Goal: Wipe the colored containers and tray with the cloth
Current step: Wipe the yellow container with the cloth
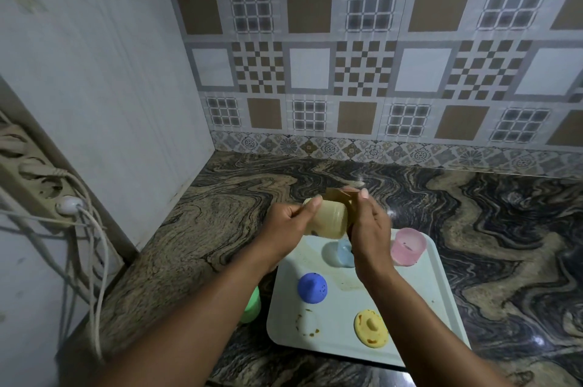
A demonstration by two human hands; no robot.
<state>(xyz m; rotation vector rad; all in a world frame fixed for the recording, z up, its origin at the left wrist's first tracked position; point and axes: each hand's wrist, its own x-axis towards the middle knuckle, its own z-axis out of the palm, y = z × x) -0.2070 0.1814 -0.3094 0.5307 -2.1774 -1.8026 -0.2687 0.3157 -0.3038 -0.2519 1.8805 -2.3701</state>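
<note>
- While the left hand (285, 222) curls its fingers round one pale yellow container (328, 219), held on its side above the far edge of the tray, the right hand (370, 229) pinches one brown cloth (339, 195) against the container's right end.
- One pale tray (422, 289) lies on the marbled countertop (220, 229), near and right of centre.
- Two containers stand at the tray's far side: one light blue container (342, 255), partly behind the right wrist, and one pink container (408, 246) to its right.
- Two lids lie nearer: one blue lid (312, 288) and one yellow lid (370, 328).
- One brown ring stain (307, 323) marks the tray's near left.
- One green container (252, 307) sits off the tray to its left, half hidden by the left forearm.
- One power strip (38, 178) hangs at far left.
</note>
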